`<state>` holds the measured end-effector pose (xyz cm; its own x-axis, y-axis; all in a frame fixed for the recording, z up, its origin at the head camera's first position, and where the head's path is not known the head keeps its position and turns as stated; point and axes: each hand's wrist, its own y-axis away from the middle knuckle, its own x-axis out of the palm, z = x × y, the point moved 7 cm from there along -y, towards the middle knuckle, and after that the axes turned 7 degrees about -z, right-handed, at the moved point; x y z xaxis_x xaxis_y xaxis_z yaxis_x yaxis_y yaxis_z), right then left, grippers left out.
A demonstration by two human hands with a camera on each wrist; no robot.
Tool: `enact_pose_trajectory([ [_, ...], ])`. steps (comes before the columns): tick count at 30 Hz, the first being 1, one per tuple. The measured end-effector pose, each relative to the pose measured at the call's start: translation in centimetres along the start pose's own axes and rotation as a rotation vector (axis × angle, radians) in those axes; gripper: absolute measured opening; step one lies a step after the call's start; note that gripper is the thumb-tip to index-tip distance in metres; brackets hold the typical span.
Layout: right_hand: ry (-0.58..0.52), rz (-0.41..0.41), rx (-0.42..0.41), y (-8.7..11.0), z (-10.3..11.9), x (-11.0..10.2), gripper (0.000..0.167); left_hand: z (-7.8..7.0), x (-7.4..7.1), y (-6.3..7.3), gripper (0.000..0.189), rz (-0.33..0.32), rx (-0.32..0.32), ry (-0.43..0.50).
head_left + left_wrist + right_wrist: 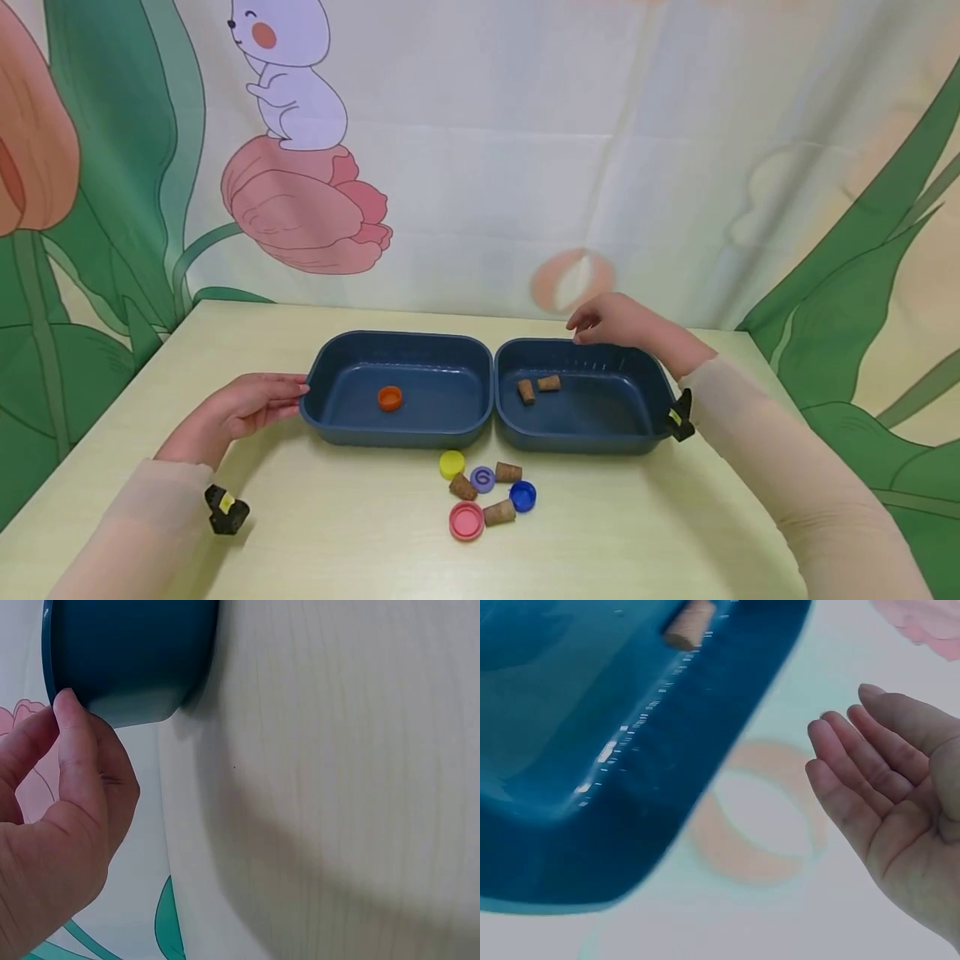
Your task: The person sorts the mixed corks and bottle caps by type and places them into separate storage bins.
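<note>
At the outer end of the left blue container (397, 438), my left hand (251, 404) pinches the rim between thumb and fingertips. In the left wrist view, the left hand's fingertips (67, 705) lie right at the container's edge. An orange bottle cap (390, 398) sits inside this container. My right hand (618, 321) hovers at the far rim of the right blue container (577, 442), holding nothing. Its fingers are loosely bent with the palm showing in the right wrist view. Two corks (527, 392) lie inside the right container; one cork (690, 626) shows in the right wrist view.
In front of the containers lie a yellow cap (452, 464), a purple cap (483, 478), a blue cap (522, 497), a pink cap (467, 521) and three loose corks (499, 512) on the pale table (337, 533). A printed curtain (480, 167) hangs behind the table.
</note>
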<state>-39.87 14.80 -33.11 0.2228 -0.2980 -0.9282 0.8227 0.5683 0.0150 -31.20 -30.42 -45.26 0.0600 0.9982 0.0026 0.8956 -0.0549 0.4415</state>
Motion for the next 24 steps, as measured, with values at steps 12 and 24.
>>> enact_pose_trajectory([
  [12, -0.081, -0.123, 0.046, 4.5, 1.9, -1.3, 0.023, 0.0, 0.0, 0.0, 0.018, 0.003, 0.002, 0.01],
  [24, -0.184, -0.146, 0.011, 9.4, 4.2, 1.0, 0.022, 0.1, 0.2, -0.1, 0.024, 0.018, 0.006, 0.036],
])
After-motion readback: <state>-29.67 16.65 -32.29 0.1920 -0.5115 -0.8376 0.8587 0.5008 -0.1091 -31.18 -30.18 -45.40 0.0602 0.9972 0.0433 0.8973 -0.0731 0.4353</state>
